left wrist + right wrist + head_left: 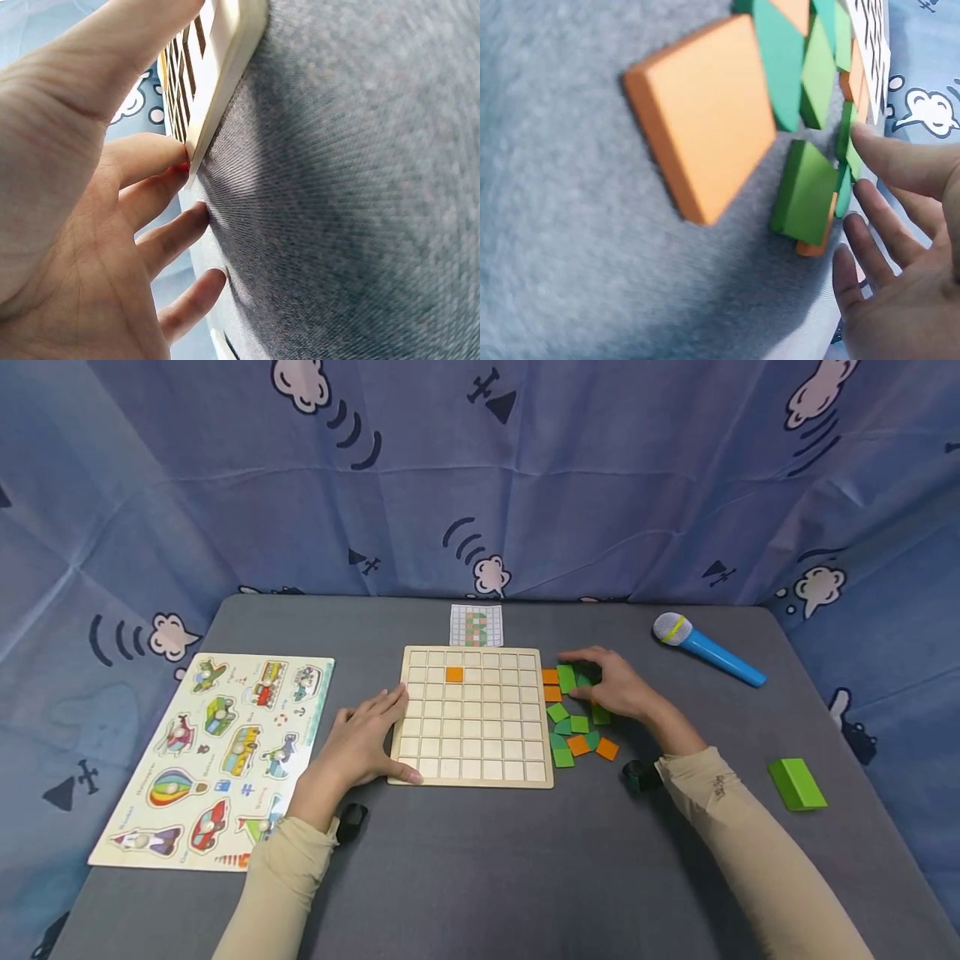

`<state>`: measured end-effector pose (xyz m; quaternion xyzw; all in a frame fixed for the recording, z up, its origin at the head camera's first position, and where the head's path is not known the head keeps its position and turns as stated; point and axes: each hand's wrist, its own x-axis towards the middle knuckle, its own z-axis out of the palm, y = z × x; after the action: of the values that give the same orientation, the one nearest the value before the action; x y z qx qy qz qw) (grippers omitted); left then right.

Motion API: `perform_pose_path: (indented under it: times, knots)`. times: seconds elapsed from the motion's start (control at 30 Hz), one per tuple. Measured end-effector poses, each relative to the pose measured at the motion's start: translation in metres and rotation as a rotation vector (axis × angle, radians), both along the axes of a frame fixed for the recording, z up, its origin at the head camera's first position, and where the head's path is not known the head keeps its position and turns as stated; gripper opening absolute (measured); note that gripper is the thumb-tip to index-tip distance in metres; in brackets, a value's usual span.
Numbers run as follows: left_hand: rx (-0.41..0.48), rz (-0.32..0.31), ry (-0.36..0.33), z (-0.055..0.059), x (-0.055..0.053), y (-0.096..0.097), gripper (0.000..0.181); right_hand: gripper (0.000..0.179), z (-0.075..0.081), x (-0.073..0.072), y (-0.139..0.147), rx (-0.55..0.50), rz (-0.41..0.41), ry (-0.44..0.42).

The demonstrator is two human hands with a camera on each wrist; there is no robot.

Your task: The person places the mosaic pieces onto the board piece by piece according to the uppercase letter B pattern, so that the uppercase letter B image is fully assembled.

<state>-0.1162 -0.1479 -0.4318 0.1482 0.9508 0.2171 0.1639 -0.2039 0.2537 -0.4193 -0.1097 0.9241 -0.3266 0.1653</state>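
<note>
A wooden grid board [472, 714] lies on the grey table with one orange square tile [453, 674] in an upper cell. My left hand [363, 739] rests against the board's left side, thumb at its near left corner and fingertips along the left edge. In the left wrist view, the fingers [161, 244] are spread and loosely bent. To the right of the board, my right hand [618, 685] reaches over loose tiles, its thumb by a green tile [566, 678]. The right wrist view shows its fingers apart, with the thumb at a green tile's edge [846, 139].
Orange and green tiles [579, 724] lie scattered right of the board. A printed pattern card [476, 627] lies behind it. A vehicle peg puzzle [217, 760] is at left; a blue toy microphone [708, 647] and green block [797, 784] are at right.
</note>
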Motion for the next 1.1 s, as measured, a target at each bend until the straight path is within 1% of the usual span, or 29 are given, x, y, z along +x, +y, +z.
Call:
perform_pose_path:
  times: [0.1, 0.3, 0.4, 0.53, 0.63, 0.8, 0.93, 1.0, 1.1]
  knots:
    - [0.001, 0.000, -0.001, 0.000, 0.000, 0.000, 0.130, 0.058, -0.003, -0.002, 0.000, 0.007, -0.015, 0.022]
    - [0.005, 0.003, 0.000, 0.000, 0.001, -0.001, 0.129, 0.053, -0.006, -0.003, -0.001, 0.020, -0.026, 0.017]
    - [0.002, 0.000, 0.008, 0.000, 0.001, -0.001, 0.128, 0.046, -0.008, -0.003, -0.002, 0.015, -0.045, 0.022]
    - [0.001, -0.001, 0.015, 0.001, 0.001, -0.001, 0.128, 0.032, -0.009, -0.003, -0.003, -0.024, -0.081, 0.061]
    - [0.000, -0.001, 0.015, 0.001, 0.001, -0.002, 0.128, 0.025, -0.008, -0.002, -0.004, -0.067, -0.090, 0.097]
    - [-0.002, -0.003, 0.013, 0.001, 0.001, -0.002, 0.128, 0.025, -0.005, -0.002, -0.010, -0.115, -0.077, 0.132]
    - [-0.001, -0.004, 0.012, 0.001, 0.000, -0.002, 0.128, 0.025, -0.003, -0.002, -0.018, -0.155, -0.077, 0.130]
    - [0.001, -0.003, 0.010, 0.001, 0.000, -0.002, 0.129, 0.024, -0.003, -0.002, -0.023, -0.184, -0.087, 0.115]
    - [0.002, -0.003, 0.004, 0.001, 0.001, -0.001, 0.129, 0.025, -0.006, -0.001, -0.031, -0.227, -0.094, 0.101]
